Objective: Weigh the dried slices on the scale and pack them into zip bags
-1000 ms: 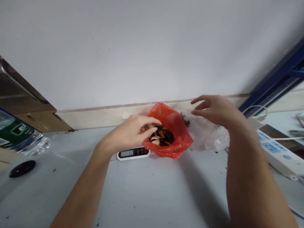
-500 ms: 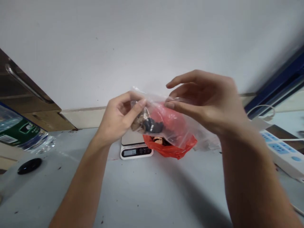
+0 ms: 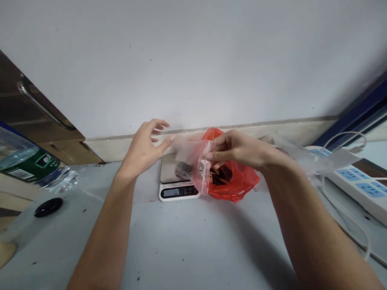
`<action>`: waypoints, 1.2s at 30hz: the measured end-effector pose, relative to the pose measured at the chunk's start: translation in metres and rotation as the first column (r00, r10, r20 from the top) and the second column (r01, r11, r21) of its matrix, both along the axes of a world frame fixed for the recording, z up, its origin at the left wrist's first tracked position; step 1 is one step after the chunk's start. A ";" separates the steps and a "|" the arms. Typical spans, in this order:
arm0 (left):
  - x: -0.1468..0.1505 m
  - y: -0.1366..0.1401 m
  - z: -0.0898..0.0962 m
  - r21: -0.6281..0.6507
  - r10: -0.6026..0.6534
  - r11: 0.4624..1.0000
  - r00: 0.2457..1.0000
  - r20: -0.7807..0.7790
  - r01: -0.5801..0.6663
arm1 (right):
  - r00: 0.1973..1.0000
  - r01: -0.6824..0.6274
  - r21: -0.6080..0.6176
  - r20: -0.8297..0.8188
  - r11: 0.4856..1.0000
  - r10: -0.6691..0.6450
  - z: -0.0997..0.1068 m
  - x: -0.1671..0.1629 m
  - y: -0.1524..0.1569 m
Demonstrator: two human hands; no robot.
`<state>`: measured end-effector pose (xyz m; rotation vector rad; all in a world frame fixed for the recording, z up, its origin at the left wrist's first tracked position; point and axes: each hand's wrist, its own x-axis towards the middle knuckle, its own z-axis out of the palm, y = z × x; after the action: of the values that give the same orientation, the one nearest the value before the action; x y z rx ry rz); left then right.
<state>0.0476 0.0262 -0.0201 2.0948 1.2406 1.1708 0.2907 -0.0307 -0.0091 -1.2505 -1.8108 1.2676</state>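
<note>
A clear zip bag point(image 3: 200, 165) hangs over the right side of the kitchen scale point(image 3: 167, 171), its zip strip upright and some dark pieces point(image 3: 184, 170) showing at its left. My right hand point(image 3: 231, 150) pinches the bag near the top of that strip. Apart from the bag, my left hand point(image 3: 148, 143) is held above the scale's left side with its fingers spread, holding nothing. The scale's display reads 0.0. Below and behind my right hand lies a red plastic bag point(image 3: 244, 183), its mouth showing brown dried pieces point(image 3: 221, 175).
At the left stand a large water bottle point(image 3: 36, 165) and a black oval object point(image 3: 48, 207) on the grey table point(image 3: 169, 245). Further right are a white power strip point(image 3: 367, 197), a cable point(image 3: 352, 219) and more clear plastic point(image 3: 314, 157). A wall point(image 3: 187, 60) rises behind.
My left hand has let go of the zip bag and moved slightly away. My right hand has come down and left, now gripping the zip edge; the bag has turned and lowered toward the scale.
</note>
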 end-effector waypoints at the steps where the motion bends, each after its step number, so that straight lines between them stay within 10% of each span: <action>1: 0.002 -0.003 0.002 -0.037 -0.096 0.995 0.994 -0.058 0.094 | 1.000 0.000 0.011 0.013 1.000 0.000 -0.001 -0.002 0.002; 6: 0.017 -0.022 0.014 -0.376 -0.488 0.836 0.855 -0.175 0.400 | 0.996 0.048 0.096 0.076 0.994 -0.055 -0.007 -0.007 0.010; 36: 0.011 -0.023 0.012 -0.565 -0.498 0.694 0.864 0.070 0.446 | 0.987 0.012 0.015 -0.158 1.000 -0.010 -0.018 -0.018 0.009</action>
<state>0.0587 0.0032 -0.0081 1.8397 0.8471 0.4018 0.2726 -0.0215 -0.0271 -1.1168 -1.6960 1.3056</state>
